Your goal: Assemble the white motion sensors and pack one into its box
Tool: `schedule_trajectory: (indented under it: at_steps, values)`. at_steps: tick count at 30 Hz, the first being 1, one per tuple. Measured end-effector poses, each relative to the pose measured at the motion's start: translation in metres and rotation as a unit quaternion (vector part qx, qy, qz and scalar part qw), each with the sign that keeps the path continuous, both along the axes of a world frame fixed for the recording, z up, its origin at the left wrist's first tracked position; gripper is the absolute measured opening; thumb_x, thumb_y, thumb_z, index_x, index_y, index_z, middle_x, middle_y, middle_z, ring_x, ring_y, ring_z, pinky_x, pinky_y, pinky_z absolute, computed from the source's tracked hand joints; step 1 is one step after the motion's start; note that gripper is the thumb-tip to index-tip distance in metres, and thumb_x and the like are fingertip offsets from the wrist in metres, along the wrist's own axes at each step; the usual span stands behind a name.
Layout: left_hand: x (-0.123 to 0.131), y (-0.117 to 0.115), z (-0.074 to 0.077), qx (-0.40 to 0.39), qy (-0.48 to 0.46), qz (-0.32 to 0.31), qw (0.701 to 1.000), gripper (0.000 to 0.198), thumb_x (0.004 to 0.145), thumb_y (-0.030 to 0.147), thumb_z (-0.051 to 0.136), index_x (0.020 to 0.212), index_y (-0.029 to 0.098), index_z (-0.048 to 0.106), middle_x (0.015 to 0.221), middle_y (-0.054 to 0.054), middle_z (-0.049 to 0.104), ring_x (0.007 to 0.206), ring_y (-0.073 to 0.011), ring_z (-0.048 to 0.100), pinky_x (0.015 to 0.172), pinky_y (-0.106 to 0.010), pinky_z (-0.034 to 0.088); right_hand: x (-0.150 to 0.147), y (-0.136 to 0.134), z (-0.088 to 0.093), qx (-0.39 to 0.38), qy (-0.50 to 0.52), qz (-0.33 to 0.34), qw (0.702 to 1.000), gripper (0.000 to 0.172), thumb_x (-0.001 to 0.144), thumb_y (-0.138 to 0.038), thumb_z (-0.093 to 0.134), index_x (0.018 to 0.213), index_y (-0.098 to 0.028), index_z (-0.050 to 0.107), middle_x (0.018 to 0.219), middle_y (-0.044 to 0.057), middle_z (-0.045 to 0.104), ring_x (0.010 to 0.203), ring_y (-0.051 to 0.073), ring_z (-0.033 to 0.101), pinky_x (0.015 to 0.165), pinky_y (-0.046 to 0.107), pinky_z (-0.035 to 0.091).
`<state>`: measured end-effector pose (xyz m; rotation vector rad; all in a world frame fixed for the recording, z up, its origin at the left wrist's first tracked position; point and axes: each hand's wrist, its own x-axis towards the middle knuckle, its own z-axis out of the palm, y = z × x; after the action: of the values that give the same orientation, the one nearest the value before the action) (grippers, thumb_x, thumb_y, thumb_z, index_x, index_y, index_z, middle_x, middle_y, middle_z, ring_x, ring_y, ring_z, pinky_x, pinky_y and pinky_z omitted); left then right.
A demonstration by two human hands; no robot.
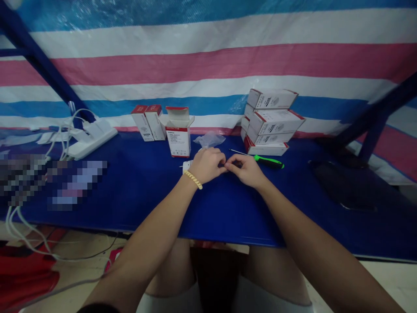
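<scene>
My left hand (207, 166) and my right hand (246, 170) meet fingertip to fingertip over the blue table. Both are closed in a pinch; whatever lies between the fingers is too small or hidden to name. Partly covered by my left hand is a white device (186, 165) with a thin prong at its left side. Just behind that hand lies a crumpled clear plastic bag (210, 139). A green and black screwdriver (269, 161) rests to the right of my right hand, its shaft pointing left. An open white and red box (178, 138) marked "DETECTOR" stands behind on the left.
Two closed boxes (150, 123) stand at the back left, and several more form a stack (272, 124) at the back right. On the left are a white power strip (93, 141) and cables. A dark flat object (340, 184) lies right. The table's front edge (228, 240) is near my legs.
</scene>
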<state>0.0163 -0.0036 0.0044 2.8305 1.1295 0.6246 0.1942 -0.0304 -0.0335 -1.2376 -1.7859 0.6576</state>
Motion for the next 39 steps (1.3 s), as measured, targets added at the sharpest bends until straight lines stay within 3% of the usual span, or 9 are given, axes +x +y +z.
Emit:
schedule_trajectory:
  at_steps: [4,8,10,13,15,18,26,32,39]
  values:
    - [-0.021,0.011,0.011,-0.09,-0.003,0.019,0.996,0.037,0.07,0.042,0.079,0.093,0.016,0.068,0.096,-0.008,0.07,0.093,-0.0246,0.063,0.081,-0.037,0.049,0.004,0.008,-0.008,0.053,-0.1,-0.089,0.99,0.019,0.08,-0.036,0.063,0.074,-0.019,0.069,0.071,0.003,0.065,0.062,0.014,0.051,0.063,0.029,0.039]
    - [-0.044,0.022,0.018,-0.179,0.009,0.027,0.983,0.05,0.066,0.045,0.079,0.105,0.016,0.066,0.106,-0.009,0.069,0.095,-0.0244,0.064,0.079,-0.033,0.05,0.008,0.021,-0.018,0.026,-0.179,-0.139,0.974,0.014,0.078,-0.033,0.066,0.075,-0.021,0.073,0.073,0.004,0.066,0.065,0.016,0.055,0.064,0.031,0.042]
    - [-0.05,0.023,0.019,-0.216,0.044,0.022,0.975,0.064,0.062,0.05,0.079,0.114,0.018,0.063,0.112,-0.01,0.068,0.098,-0.0252,0.064,0.079,-0.032,0.05,0.009,0.025,-0.021,0.021,-0.183,-0.176,0.967,0.017,0.077,-0.037,0.068,0.082,-0.022,0.075,0.07,0.005,0.064,0.063,0.016,0.054,0.064,0.032,0.043]
    - [-0.053,0.02,0.018,-0.233,0.107,0.036,0.966,0.09,0.053,0.054,0.081,0.13,0.018,0.054,0.118,-0.014,0.064,0.101,-0.0294,0.063,0.08,-0.035,0.051,0.009,0.027,-0.022,0.04,-0.168,-0.2,0.964,0.039,0.076,-0.045,0.069,0.106,-0.02,0.072,0.071,0.005,0.062,0.066,0.018,0.055,0.067,0.034,0.045]
    - [-0.052,0.018,0.018,-0.228,0.15,0.071,0.959,0.097,0.051,0.051,0.082,0.135,0.014,0.048,0.12,-0.018,0.061,0.104,-0.0328,0.061,0.08,-0.038,0.051,0.009,0.025,-0.02,0.054,-0.155,-0.182,0.969,0.048,0.078,-0.048,0.066,0.116,-0.018,0.068,0.075,0.006,0.062,0.071,0.019,0.056,0.071,0.036,0.047]
    - [-0.048,0.015,0.015,-0.222,0.189,0.105,0.951,0.087,0.055,0.041,0.08,0.131,0.012,0.05,0.121,-0.02,0.06,0.105,-0.034,0.06,0.081,-0.039,0.05,0.009,0.018,-0.013,0.06,-0.139,-0.127,0.98,0.047,0.079,-0.048,0.064,0.115,-0.017,0.067,0.084,0.008,0.063,0.072,0.018,0.056,0.074,0.038,0.048]
    - [-0.019,0.012,-0.004,-0.178,0.065,-0.037,0.981,0.073,0.062,0.036,0.075,0.126,0.012,0.05,0.122,-0.016,0.059,0.11,-0.0306,0.058,0.093,-0.041,0.048,0.01,0.004,0.004,0.074,-0.089,0.083,0.99,0.068,0.057,-0.057,0.083,0.113,-0.022,0.066,0.11,0.009,0.066,0.099,0.025,0.059,0.087,0.042,0.048]
    - [-0.019,0.015,-0.01,-0.182,0.025,-0.084,0.979,0.068,0.057,0.029,0.077,0.118,0.013,0.052,0.113,-0.013,0.061,0.104,-0.0291,0.06,0.089,-0.042,0.049,0.012,0.003,0.007,0.045,-0.103,0.107,0.988,0.067,0.058,-0.042,0.085,0.118,-0.02,0.065,0.111,0.008,0.066,0.101,0.025,0.062,0.092,0.041,0.047]
    - [-0.015,0.014,-0.014,-0.171,0.024,-0.085,0.981,0.071,0.056,0.029,0.077,0.12,0.014,0.051,0.117,-0.013,0.06,0.107,-0.0303,0.059,0.089,-0.043,0.049,0.013,0.0,0.007,0.033,-0.084,0.094,0.992,0.052,0.058,-0.036,0.084,0.106,-0.02,0.071,0.106,0.006,0.069,0.095,0.023,0.064,0.086,0.037,0.05]
